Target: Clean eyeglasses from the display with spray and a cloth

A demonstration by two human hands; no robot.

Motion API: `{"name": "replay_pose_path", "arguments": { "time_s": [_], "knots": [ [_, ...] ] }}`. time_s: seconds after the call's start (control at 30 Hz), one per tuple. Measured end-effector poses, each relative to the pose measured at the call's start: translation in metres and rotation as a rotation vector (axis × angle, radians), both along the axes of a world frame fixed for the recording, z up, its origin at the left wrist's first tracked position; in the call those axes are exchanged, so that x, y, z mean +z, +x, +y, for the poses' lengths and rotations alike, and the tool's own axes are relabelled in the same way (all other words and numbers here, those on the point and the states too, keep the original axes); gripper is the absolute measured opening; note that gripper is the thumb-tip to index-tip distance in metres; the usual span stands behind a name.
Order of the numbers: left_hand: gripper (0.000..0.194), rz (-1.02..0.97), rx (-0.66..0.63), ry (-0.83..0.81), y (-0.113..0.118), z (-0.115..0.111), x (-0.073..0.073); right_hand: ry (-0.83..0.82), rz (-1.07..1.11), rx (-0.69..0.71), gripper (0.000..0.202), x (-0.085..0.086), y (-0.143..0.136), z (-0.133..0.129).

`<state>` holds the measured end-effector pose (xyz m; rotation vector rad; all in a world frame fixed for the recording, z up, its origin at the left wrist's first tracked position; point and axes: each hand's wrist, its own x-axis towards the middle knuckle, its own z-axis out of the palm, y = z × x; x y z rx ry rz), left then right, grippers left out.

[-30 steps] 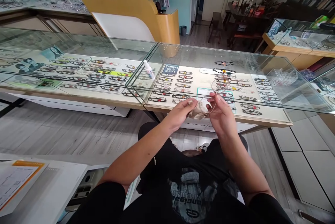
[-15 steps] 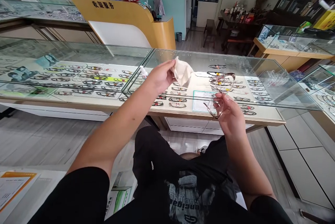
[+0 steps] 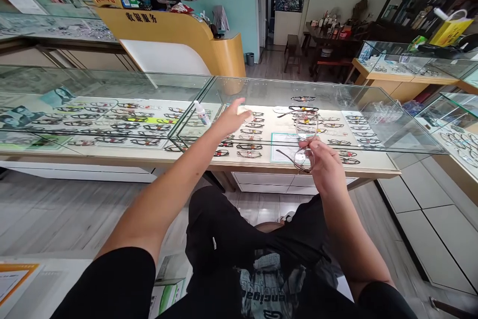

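Note:
My right hand (image 3: 326,162) pinches a pair of thin-framed eyeglasses (image 3: 303,168) near the bridge, above the front part of the glass showcase. One lens is above my fingers and the other below, with a temple arm pointing left. My left hand (image 3: 230,119) is stretched forward over the showcase top, closed around a cream cleaning cloth (image 3: 243,109). Only a small bit of the cloth shows between thumb and index finger; the rest is hidden by the hand. A small white bottle (image 3: 202,113) stands just left of that hand.
Below both hands runs a long glass showcase (image 3: 257,163) with rows of spectacle frames inside. Behind it is a yellow-fronted counter (image 3: 175,23). More glass cases (image 3: 414,77) stand at the right. My legs (image 3: 220,229) are under the showcase's front edge.
The cloth, hanging spread from my left hand before, is now mostly hidden behind that hand, which has lowered slightly. My right hand has turned the eyeglasses and shifted slightly left.

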<state>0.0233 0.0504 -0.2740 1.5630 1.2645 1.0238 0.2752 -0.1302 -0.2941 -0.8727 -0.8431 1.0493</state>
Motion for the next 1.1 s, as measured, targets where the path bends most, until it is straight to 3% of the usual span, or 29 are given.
{"name": "replay_pose_path", "arguments": {
  "time_s": [0.07,0.13,0.2,0.3,0.67,0.83,0.97,1.1],
  "knots": [
    [0.070,0.231,-0.195,0.305,0.008,-0.031,0.011,-0.016,-0.007,0.029,0.011,-0.001,0.001,0.001],
    [0.076,0.337,-0.336,0.496,0.015,-0.059,0.025,-0.034,-0.055,0.078,0.013,-0.001,0.003,0.003],
    [0.087,0.384,-0.440,0.567,0.021,-0.080,0.034,-0.051,-0.136,0.142,0.016,-0.001,0.007,0.004],
    [0.093,0.415,-0.506,0.590,0.022,-0.093,0.038,-0.063,-0.256,0.228,0.020,0.000,0.014,0.006],
    [0.066,0.291,-0.542,0.616,0.015,-0.103,0.018,-0.204,-0.357,0.501,0.021,0.008,0.020,0.005],
    [0.059,0.230,-0.483,0.620,0.010,-0.107,0.010,-0.227,-0.329,0.553,0.025,0.007,0.023,0.006],
    [0.058,0.106,-0.396,0.650,0.004,-0.106,0.004,-0.144,-0.301,0.541,0.038,0.006,0.030,0.005],
    [0.062,-0.026,-0.286,0.673,-0.002,-0.104,0.005,0.096,-0.396,0.416,0.042,0.009,0.032,0.003]
  ]
}}
